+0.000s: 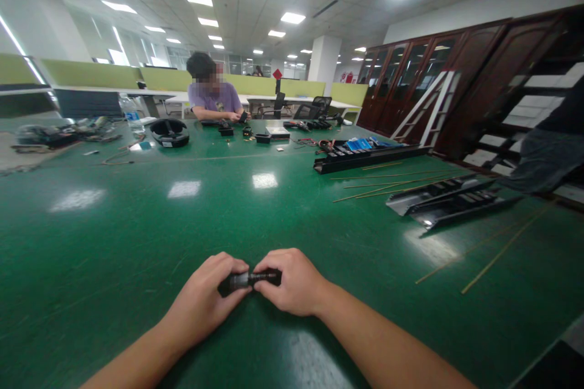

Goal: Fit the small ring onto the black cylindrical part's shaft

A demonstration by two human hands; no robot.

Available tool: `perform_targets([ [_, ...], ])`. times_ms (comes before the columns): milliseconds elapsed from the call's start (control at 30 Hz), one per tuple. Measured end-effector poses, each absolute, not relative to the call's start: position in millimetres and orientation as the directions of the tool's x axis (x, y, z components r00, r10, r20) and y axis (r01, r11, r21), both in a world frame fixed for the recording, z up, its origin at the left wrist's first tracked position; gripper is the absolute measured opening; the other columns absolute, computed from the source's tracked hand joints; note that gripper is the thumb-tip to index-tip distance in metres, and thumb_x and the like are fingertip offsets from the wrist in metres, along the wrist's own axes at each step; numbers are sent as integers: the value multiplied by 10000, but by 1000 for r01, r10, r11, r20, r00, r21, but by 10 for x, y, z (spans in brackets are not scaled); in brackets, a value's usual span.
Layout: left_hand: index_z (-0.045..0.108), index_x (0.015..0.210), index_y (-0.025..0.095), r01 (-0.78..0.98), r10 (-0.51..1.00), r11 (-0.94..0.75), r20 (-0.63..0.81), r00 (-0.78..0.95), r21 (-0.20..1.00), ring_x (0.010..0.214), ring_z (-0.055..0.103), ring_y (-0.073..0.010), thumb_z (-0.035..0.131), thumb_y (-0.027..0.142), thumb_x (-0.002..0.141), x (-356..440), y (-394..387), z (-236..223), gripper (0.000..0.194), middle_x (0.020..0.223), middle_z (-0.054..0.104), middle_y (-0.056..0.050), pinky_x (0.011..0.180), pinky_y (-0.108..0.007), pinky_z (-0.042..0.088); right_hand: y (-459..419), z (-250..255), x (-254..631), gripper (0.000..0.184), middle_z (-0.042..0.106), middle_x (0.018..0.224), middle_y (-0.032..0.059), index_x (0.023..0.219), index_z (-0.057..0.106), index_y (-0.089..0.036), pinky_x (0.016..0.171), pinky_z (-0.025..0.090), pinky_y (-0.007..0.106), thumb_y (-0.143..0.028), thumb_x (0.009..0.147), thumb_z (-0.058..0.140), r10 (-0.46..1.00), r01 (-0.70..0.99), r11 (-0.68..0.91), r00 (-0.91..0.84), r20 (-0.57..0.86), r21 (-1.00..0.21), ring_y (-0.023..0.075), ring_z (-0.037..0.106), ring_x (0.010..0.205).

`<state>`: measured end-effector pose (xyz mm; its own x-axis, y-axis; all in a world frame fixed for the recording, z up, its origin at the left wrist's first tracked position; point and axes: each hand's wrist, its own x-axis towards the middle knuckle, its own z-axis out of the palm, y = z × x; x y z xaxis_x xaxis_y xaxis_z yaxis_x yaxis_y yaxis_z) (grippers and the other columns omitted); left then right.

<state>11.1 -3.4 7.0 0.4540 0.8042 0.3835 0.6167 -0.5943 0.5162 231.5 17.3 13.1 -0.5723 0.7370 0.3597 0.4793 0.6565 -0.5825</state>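
Both hands close on a small dark cylindrical object (241, 280) just above or on the green tabletop (219, 219). It lies roughly level from left to right, with a greyish band near its middle and a narrower section further right. My left hand (210, 285) pinches the thicker left part between thumb and fingers. At the right end, my right hand (288, 282) grips the thinner dark part, thumb below and index finger above. The fingertips of the two hands nearly meet. Fingers cover much of the object, so its exact kind cannot be made out.
Across the table a person (214, 97) handles a small dark part. Black metal channels (365, 158) and thin yellowish rods (493, 258) lie to the right. A black headset-like ring (169, 132) and a plastic bottle (130, 112) are at the far left.
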Motion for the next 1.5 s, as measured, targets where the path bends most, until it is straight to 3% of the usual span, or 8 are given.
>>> perform_targets([
  [1500,584,1021,227,636,800,-600,394,453,485,944,601,-193,624,268,886,75,-39,66,147,999,634,-42,825,-324,489,184,118,2321,151,718,836,12,906,723,-215,697,445,247,-295,781,695,756,494,638,-550,355,-591,157,648,769],
])
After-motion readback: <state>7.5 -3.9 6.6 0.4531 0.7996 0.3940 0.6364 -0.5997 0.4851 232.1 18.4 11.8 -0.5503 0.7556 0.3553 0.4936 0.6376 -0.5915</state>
